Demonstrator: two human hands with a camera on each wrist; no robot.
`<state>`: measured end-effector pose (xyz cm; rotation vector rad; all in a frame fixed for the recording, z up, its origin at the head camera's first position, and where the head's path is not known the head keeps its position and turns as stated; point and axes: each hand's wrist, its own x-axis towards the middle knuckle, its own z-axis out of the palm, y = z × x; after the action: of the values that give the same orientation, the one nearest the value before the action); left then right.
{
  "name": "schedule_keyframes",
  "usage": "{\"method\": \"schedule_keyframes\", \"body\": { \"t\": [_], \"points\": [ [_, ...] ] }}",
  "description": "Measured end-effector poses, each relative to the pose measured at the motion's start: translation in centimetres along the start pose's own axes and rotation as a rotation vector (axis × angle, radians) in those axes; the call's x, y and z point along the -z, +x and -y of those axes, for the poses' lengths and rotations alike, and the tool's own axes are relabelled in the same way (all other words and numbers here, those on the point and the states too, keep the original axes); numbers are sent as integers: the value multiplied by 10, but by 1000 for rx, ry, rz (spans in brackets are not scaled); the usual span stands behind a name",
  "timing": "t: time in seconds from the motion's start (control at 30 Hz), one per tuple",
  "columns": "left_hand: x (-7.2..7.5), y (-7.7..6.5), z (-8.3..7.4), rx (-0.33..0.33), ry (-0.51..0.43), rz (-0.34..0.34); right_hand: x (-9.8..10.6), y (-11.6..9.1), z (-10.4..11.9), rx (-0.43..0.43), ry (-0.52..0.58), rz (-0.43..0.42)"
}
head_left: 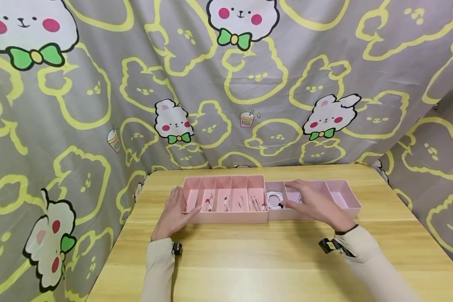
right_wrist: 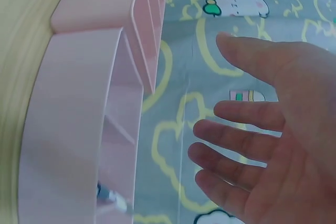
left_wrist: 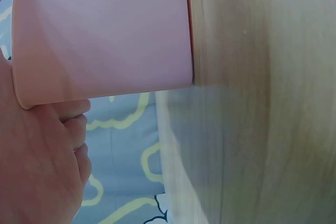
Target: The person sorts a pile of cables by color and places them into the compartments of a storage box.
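A pink divided box (head_left: 226, 217) stands on the table, with small cable bundles (head_left: 209, 202) in most of its compartments. My left hand (head_left: 171, 213) holds its left front corner, thumb over the front rim and fingers along the end wall; in the left wrist view those fingers bend down past the pink end. Against its right end stands a lilac divided box (head_left: 317, 214). A white coiled cable (head_left: 274, 199) lies in its leftmost compartment. Above this box hovers my right hand (head_left: 313, 201). The right wrist view shows its fingers spread and relaxed, holding nothing.
Both boxes stand in a row near the back of the wooden table (head_left: 241, 260). Behind and beside the table hangs a grey curtain (head_left: 219, 126) with yellow outlines and white cartoon animals.
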<state>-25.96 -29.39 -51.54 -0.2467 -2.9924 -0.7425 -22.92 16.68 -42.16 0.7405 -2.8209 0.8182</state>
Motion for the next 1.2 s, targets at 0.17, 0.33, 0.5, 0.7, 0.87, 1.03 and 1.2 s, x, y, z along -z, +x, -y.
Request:
{"method": "schedule_keyframes", "body": {
  "t": [0.17,0.33,0.5,0.7,0.87,1.03,1.2],
  "points": [
    [3,0,1,-1,3,-14,14,-18,-7,-38,-7,-13],
    [5,-2,4,-1,12,-12,26,-37,-17,-20,-8,-52],
    [7,-1,5,6,12,-11,38,-61,-27,-77,-15,-59],
    [7,0,5,19,8,10,40,-91,-39,-173,-41,-43],
    [4,0,4,7,5,5,37,-112,-46,-198,-22,-63],
    [1,0,3,-6,5,-10,35,-133,-53,-237,-45,-83],
    [-1,2,2,-1,14,-2,31,-155,-62,-313,-69,-80]
  ]
}}
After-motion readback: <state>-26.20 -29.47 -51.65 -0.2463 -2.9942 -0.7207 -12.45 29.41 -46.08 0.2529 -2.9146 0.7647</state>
